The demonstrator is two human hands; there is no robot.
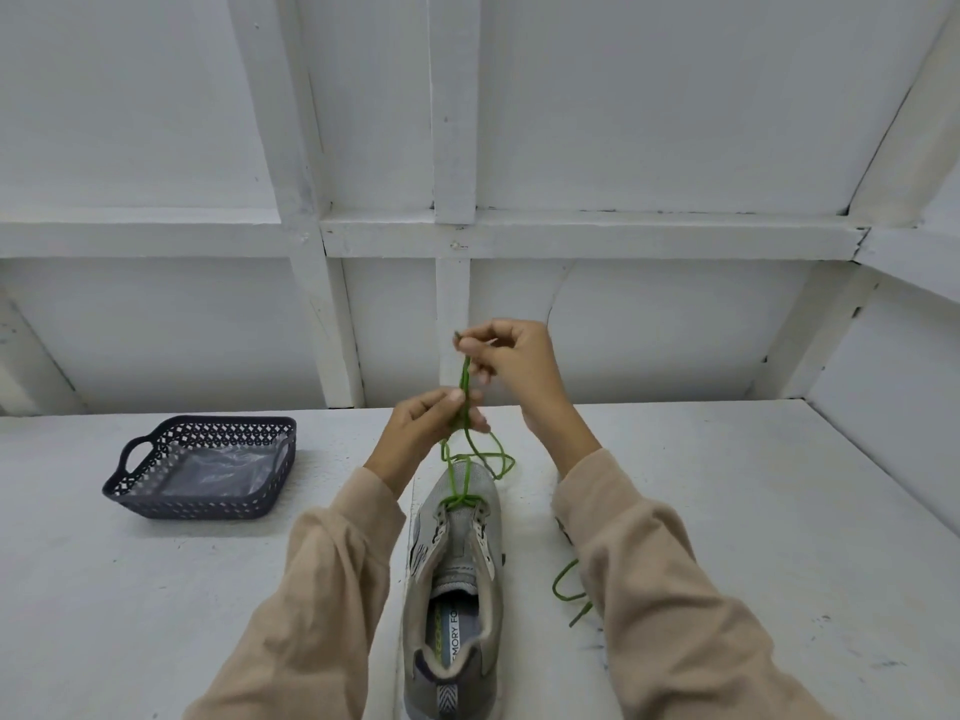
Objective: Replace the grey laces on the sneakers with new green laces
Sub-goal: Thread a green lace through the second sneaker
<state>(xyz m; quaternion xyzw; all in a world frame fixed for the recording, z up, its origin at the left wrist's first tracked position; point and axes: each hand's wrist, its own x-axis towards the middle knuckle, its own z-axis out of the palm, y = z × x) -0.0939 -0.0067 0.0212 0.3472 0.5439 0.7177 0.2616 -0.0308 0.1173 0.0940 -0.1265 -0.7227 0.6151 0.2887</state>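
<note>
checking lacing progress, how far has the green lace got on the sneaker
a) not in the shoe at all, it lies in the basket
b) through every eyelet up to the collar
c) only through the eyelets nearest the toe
c: the green lace crosses only at the toe-end eyelets of the sneaker. The eyelets nearer the collar are bare, and the left hand and right hand hold its ends above the toe.

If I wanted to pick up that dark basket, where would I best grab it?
Probably by the loop handle at the left end of the basket, coming from the left and above: it juts out from the rim with an open gap for fingers, and the basket sits flat.
</note>
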